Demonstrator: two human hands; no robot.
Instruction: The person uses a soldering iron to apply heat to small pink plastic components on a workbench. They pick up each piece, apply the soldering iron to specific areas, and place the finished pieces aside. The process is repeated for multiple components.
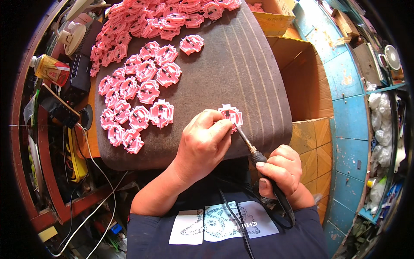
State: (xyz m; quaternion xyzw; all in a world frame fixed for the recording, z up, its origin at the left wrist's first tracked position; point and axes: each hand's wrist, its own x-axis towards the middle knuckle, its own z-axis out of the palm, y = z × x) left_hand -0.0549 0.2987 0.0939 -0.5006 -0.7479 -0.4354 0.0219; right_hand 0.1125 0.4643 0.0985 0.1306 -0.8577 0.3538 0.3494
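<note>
Far left of the frame: I list a yellow-and-red bottle (52, 70), tilted, and below it a dark phone-like device (59, 105). Left of centre: a loose cluster of pink parts (146, 71), each with a rounded frame and black pieces, laid on the brown surface (211, 73). Upper left to top centre: a dense heap (176, 18) of like parts. Centre: the left hand (200, 139), its fingers pinched together at the lower left of one pink part (233, 115); whether they grasp it or something thin, I cannot tell. That part lies on the surface, right of centre. Next: a soldering iron (257, 157), its tip at the part's lower edge. Then the right hand (282, 172), fingers wrapped around the iron's black handle. Right: an open cardboard box (308, 82), then blue panels (352, 113).
</note>
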